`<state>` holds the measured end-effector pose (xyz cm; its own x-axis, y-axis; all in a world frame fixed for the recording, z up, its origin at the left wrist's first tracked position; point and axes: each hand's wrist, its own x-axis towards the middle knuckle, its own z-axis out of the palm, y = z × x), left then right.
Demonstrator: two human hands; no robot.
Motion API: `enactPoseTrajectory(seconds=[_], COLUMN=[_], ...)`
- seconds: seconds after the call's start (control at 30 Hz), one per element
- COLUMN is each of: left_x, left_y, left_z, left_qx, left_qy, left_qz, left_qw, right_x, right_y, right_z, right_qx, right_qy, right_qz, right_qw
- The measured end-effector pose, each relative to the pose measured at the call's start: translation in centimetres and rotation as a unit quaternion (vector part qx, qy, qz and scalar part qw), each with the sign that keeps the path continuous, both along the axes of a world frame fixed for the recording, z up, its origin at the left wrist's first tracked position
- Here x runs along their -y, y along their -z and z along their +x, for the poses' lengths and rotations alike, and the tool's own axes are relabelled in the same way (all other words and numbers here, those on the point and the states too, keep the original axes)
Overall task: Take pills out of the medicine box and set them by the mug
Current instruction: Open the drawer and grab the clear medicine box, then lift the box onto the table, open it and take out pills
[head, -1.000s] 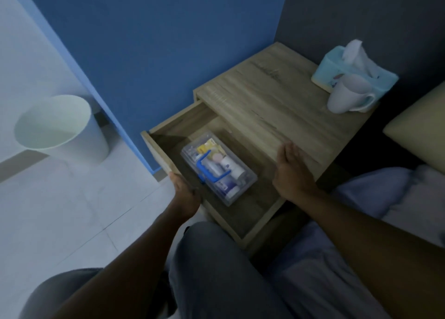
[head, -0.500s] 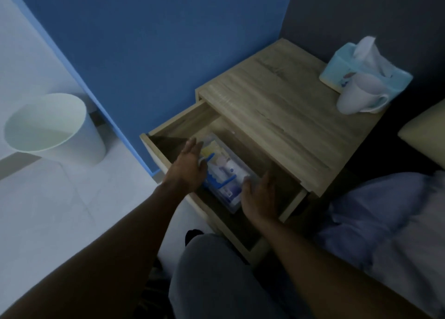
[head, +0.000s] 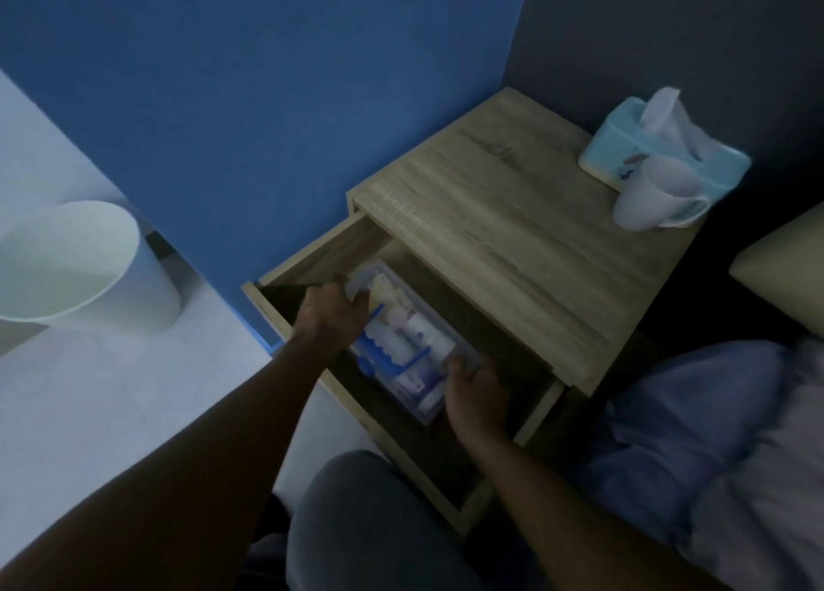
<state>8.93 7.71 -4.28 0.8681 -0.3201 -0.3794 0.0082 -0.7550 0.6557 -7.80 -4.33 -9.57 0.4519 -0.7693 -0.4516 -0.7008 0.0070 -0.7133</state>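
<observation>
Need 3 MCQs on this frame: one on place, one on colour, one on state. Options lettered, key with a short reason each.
1. Where is the medicine box?
A. on the nightstand top
B. in the open drawer
C. on the floor

2. What colour is the tissue box behind the mug?
A. light blue
B. red
C. black

3. What are the hands doing?
A. both resting on the nightstand top
B. one at each end of the medicine box
C. holding the mug

Key:
1 B: the box lies inside the pulled-out drawer.
2 A: its shell is pale blue, with a white tissue sticking out.
3 B: the left hand is at the far end and the right hand at the near end.
</observation>
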Motion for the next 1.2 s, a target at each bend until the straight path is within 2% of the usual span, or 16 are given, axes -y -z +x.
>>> enactPoseTrajectory(seconds=[0.2,0.37,0.43,0.57,0.77,0.93,1.2], left_x=[-1.4,-1.5,-0.4,3.0,7.8,9.7,10.9], left_y=[-5.7,-9.6,-10.7,-11.7,-9.5,-7.4,-7.5], left_z=[1.2,2.6,3.3,4.3,5.3,6.3,7.4], left_qx=[0.130,0.193,0.210,0.180,0.166,0.166,0.210], left_qy=[-0.029,-0.050,-0.042,-0.033,-0.013,-0.020,-0.032], left_qz=[0.039,0.051,0.038,0.012,-0.021,-0.023,-0.033], left_qw=[0.990,0.979,0.976,0.983,0.986,0.986,0.977], right_x=[0.9,4.1,6.2,11.1,17.6,20.5,21.5], right_y=[-6.5,-11.7,-13.1,-13.9,-13.1,-12.5,-11.4], right_z=[-0.9,0.5,1.7,3.9,6.6,8.5,10.2], right_qx=[0.158,0.213,0.230,0.234,0.199,0.173,0.177], right_qy=[-0.047,-0.091,-0.087,-0.086,-0.082,-0.102,-0.098], right_qz=[-0.023,0.017,-0.009,-0.042,-0.087,-0.068,-0.015], right_qw=[0.986,0.973,0.969,0.968,0.973,0.977,0.979])
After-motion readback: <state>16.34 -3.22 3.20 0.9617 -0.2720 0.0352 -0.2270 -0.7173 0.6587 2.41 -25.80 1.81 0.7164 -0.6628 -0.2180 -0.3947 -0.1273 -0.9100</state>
